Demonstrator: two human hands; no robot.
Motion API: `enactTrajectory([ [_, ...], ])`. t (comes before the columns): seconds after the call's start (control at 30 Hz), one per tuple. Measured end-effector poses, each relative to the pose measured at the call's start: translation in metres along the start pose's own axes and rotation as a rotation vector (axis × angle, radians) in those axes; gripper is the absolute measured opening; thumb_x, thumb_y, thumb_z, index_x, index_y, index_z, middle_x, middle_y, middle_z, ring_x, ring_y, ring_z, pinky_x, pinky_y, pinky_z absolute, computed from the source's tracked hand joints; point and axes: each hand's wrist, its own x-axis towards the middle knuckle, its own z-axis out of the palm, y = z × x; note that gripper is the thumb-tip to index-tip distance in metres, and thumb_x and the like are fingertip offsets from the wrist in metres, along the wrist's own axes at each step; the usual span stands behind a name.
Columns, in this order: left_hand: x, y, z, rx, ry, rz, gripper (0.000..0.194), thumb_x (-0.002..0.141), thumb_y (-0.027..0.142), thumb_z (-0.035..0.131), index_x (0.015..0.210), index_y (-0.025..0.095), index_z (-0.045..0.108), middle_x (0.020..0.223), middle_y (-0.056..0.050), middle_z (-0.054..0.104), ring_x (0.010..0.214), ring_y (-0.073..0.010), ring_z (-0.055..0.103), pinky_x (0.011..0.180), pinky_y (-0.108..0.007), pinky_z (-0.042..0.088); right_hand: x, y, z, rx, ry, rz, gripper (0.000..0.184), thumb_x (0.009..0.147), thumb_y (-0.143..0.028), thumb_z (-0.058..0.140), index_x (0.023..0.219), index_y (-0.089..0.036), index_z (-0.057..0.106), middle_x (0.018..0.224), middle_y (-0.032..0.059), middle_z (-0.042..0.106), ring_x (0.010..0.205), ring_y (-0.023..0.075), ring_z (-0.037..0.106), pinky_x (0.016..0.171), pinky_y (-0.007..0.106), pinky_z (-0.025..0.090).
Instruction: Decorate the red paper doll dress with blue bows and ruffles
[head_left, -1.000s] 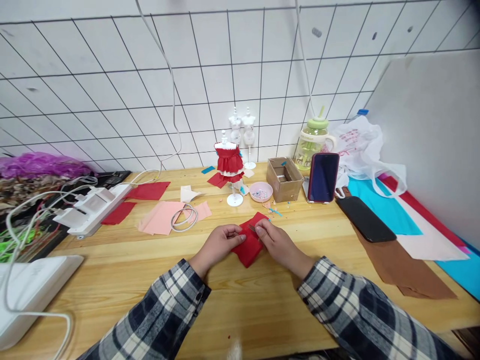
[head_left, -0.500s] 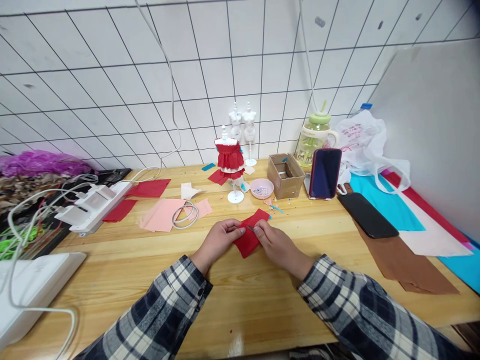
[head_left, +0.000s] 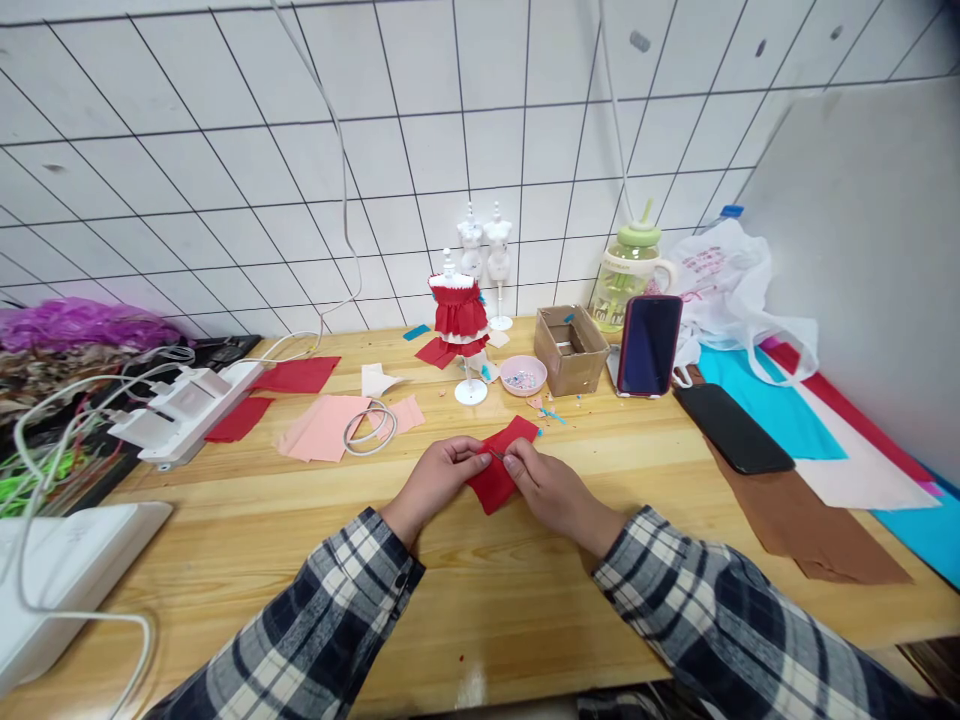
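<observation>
A small piece of red fabric (head_left: 495, 488) is held between my two hands just above the wooden table, tilted with one corner toward me. My left hand (head_left: 436, 480) pinches its left edge between thumb and fingers. On the other side, my right hand (head_left: 559, 495) is closed in a pinch on a thin, needle-like sliver (head_left: 498, 456) that lies against the fabric and points to my left thumb. Its tip is too small to make out. Beyond the hands stands a miniature dress form (head_left: 470, 392) wearing a ruffled red dress (head_left: 459, 312) with white trim.
A pink bowl of beads (head_left: 523, 390), a cardboard box (head_left: 571, 370) and a propped phone (head_left: 651, 350) stand behind my hands. Left are pink fabric (head_left: 319, 430), a coiled cable (head_left: 352, 440) and a power strip (head_left: 217, 405). Right lie a black phone (head_left: 735, 430) and brown fabric (head_left: 817, 545).
My right hand has shifted very slightly left toward my left thumb, with the needle-like sliver still at its fingertips. The left hand and red fabric stay nearly in place.
</observation>
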Motion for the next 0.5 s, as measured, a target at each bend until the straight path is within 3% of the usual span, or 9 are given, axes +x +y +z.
enactTrajectory([
  [0.5,0.0012,-0.0034,-0.0006,0.004,-0.017,0.003,0.032,0.066,0.040,0.077,0.081,0.014,0.067,0.078,-0.003,0.069,0.070,-0.0138,0.058,0.070,-0.026,0.043,-0.0009,-0.0056,0.0056,0.049,0.038,-0.005,0.023,0.099,-0.037,0.026,0.092,-0.022,0.042,0.075,0.0015,0.057,0.069,0.0173,0.053,0.061,0.026,0.032],
])
